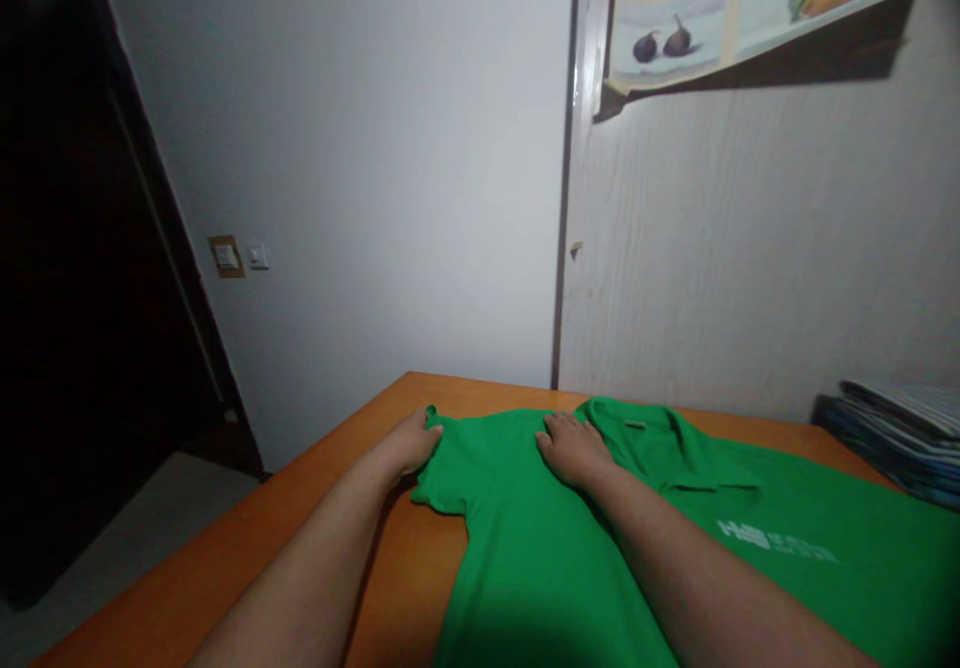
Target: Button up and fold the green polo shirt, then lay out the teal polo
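A green polo shirt (517, 548) lies spread over the table, its collar at the far side and white lettering on the chest. My left hand (414, 443) grips the end of the sleeve on the left, thumb on top and the other fingers mostly hidden. Close to the collar, my right hand (574, 445) rests flat on the shoulder of the shirt with its fingers stretched out. The shirt's lower part runs out of view at the bottom, and its right side is partly behind my right forearm.
The orange-brown wooden table (300, 528) meets the wall at the back. A stack of folded cloths or papers (907, 438) sits at the far right. Pictures of fruit (675, 18) hang above. Light switches (226, 256) and a dark doorway (90, 298) are on the left.
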Demonstrator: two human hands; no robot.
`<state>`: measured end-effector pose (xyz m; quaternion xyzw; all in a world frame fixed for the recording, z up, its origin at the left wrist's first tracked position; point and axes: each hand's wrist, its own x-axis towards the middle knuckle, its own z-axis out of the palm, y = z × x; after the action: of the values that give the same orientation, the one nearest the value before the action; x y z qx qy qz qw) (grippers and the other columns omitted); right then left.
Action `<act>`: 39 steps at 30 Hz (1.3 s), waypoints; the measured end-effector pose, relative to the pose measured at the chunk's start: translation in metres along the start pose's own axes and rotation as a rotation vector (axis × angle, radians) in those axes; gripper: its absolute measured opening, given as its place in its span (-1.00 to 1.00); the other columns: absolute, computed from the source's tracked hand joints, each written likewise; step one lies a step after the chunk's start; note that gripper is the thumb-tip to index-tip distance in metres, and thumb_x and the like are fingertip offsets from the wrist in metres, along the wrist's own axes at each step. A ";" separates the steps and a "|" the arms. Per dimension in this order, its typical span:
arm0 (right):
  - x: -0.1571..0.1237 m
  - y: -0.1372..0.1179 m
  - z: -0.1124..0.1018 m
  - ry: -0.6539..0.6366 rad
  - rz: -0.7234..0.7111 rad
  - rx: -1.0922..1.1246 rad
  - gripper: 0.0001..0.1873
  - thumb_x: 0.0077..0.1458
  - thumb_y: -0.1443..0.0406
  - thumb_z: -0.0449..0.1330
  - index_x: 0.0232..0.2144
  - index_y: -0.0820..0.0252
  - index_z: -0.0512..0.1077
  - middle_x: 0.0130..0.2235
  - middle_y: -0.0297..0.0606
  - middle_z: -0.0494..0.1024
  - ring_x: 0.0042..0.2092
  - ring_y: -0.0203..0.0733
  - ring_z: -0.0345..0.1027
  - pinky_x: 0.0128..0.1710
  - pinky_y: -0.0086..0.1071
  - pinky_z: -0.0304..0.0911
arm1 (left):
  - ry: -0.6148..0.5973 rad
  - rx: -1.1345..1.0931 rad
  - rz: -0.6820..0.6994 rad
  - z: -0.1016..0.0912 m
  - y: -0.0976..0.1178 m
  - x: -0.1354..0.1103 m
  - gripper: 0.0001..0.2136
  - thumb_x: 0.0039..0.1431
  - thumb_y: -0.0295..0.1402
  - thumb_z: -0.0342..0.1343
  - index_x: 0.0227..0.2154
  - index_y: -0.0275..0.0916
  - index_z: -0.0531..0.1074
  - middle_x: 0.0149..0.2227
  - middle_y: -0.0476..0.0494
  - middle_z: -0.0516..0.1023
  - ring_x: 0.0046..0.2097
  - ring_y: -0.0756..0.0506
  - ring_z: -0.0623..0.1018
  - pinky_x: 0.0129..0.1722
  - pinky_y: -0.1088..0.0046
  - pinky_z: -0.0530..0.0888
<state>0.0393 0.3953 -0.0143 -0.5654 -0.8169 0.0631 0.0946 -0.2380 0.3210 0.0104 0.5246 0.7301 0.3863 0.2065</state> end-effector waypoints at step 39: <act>-0.003 -0.009 -0.004 -0.140 -0.166 0.023 -0.18 0.32 -0.14 -0.27 0.45 0.14 -0.04 0.48 -0.20 -0.09 0.48 0.08 -0.32 0.39 0.17 -0.40 | 0.065 0.450 0.069 -0.033 -0.013 -0.003 -0.65 0.30 -0.13 -0.09 -0.26 -0.23 0.52 -0.10 -0.32 0.62 0.00 -0.24 0.55 -0.06 0.29 0.38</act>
<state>0.0328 0.3891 -0.0088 -0.4890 -0.8647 0.1040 0.0487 -0.2686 0.3046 0.0202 0.5692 0.7858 0.2371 0.0473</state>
